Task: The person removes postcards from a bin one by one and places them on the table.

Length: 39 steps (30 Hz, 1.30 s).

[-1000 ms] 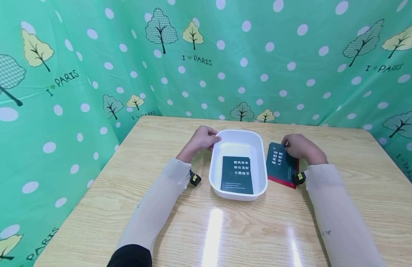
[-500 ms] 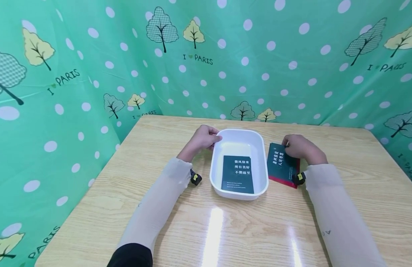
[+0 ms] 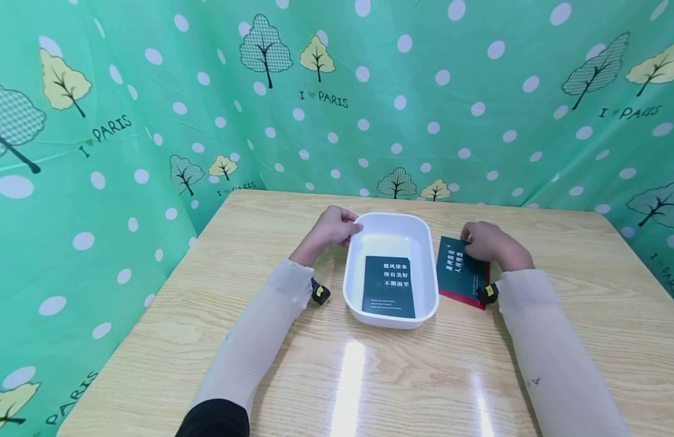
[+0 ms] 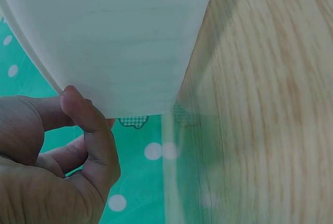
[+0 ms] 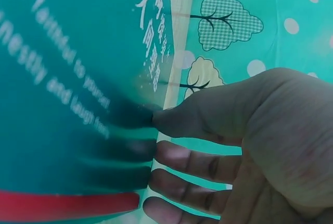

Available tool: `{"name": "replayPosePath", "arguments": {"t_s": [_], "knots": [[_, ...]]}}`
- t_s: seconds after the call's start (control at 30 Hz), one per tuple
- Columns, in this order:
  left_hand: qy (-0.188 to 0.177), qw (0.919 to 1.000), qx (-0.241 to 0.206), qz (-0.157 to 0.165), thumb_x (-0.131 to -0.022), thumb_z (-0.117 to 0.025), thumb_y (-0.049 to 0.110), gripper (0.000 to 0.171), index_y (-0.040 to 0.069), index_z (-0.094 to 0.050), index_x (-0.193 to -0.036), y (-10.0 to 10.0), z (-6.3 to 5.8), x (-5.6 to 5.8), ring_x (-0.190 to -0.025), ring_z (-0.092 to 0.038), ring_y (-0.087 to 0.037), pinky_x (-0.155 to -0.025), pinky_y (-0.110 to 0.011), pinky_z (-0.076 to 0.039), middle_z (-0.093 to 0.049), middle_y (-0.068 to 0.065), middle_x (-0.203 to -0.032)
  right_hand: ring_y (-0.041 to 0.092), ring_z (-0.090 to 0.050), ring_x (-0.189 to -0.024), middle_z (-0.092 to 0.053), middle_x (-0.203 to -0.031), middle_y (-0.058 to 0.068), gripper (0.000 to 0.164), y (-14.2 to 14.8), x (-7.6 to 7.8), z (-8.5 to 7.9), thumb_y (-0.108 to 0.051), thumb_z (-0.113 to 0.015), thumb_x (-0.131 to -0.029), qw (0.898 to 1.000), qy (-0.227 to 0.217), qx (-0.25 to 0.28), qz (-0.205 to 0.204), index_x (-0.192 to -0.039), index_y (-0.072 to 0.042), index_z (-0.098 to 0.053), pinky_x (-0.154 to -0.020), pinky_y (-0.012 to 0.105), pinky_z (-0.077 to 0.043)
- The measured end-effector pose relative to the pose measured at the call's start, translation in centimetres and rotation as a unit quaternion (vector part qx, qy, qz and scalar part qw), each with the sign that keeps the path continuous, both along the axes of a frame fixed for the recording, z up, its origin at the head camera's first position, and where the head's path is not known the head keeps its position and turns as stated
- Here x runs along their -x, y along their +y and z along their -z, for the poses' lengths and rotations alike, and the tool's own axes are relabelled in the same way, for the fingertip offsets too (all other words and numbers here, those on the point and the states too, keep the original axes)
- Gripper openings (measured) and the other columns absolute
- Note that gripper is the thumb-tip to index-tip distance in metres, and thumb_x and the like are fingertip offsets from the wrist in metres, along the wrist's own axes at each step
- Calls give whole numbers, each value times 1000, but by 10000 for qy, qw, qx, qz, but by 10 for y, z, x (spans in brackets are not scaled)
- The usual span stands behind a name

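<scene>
My left hand grips the far left rim of a white plastic basin, and its thumb shows against the outer wall in the left wrist view. A dark green card or booklet with white lettering lies in the basin. Right of it, another dark green booklet lies on something with a red edge. My right hand touches its far right part. In the right wrist view, the thumb and fingertips meet the cover's edge, with the fingers fairly straight and spread.
The light wood table extends around the basin. A green curtain with trees and white dots hangs along the table's back and left edges. A black wrist camera sits beside the left sleeve.
</scene>
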State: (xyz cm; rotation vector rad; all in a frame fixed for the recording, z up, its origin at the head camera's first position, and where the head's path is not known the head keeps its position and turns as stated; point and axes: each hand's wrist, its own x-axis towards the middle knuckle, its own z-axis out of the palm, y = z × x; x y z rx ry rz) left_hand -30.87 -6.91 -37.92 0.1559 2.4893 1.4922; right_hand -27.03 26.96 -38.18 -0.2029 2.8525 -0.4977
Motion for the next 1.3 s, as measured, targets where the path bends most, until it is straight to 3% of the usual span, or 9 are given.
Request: {"name": "replayPosePath", "arguments": {"t_s": [0.17,0.3,0.47,0.73,0.93,1.13,1.3], "knots": [[-16,10000,1,6,-93,-67,14,24,2,-65,-113,0,0,0,-66,-66,-20,-56,-30,-58,-67,-12,-89,40,-48,-98,-53,-119,29,34,-5,-3,-6,-2,-56,-93,9998,121,-164,39,-126,6,-54,-85,57,-49],[-18,10000,-23,4,-93,-67,14,24,2,-65,-113,0,0,0,-66,-66,-19,-57,-32,-58,-67,-12,-89,43,-45,-104,-49,-121,29,36,-13,-7,-16,-5,-57,-94,9976,672,-169,-6,-128,5,-53,-88,61,-46],[16,10000,-76,12,-93,-67,14,22,2,-66,-112,0,1,0,-65,-66,-20,-57,-32,-58,-68,-12,-88,43,-48,-108,-50,-124,29,35,-29,-11,-28,-9,-54,-97,9914,1293,-96,-149,-128,7,-52,-87,58,-48],[52,10000,-57,-30,-93,-67,14,20,2,-67,-109,0,2,0,-64,-66,-20,-56,-31,-59,-68,-13,-86,42,-50,-111,-50,-126,28,41,-58,-20,-39,-15,-57,-98,9853,1626,210,-478,-130,9,-49,-88,55,-49],[35,9999,-114,53,-93,-67,14,20,2,-67,-109,-1,1,0,-65,-66,-21,-56,-30,-58,-68,-14,-87,44,-43,-120,-48,-130,28,47,-84,-24,-36,-21,-61,-96,9784,1940,-100,-702,-133,7,-49,-94,56,-45],[46,9999,-95,97,-94,-66,15,21,2,-67,-110,-2,2,1,-65,-66,-20,-56,-30,-58,-68,-14,-89,35,-47,-115,-51,-129,22,52,-107,-29,-29,-29,-65,-95,9775,1825,-163,-1047,-135,2,-51,-92,49,-49],[78,9999,-83,123,-94,-67,14,21,2,-67,-110,-2,3,1,-64,-66,-20,-55,-30,-58,-68,-12,-87,32,-50,-113,-50,-131,20,54,-116,-30,-22,-34,-64,-95,9792,1497,-41,-1371,-137,-2,-50,-91,49,-50]]}}
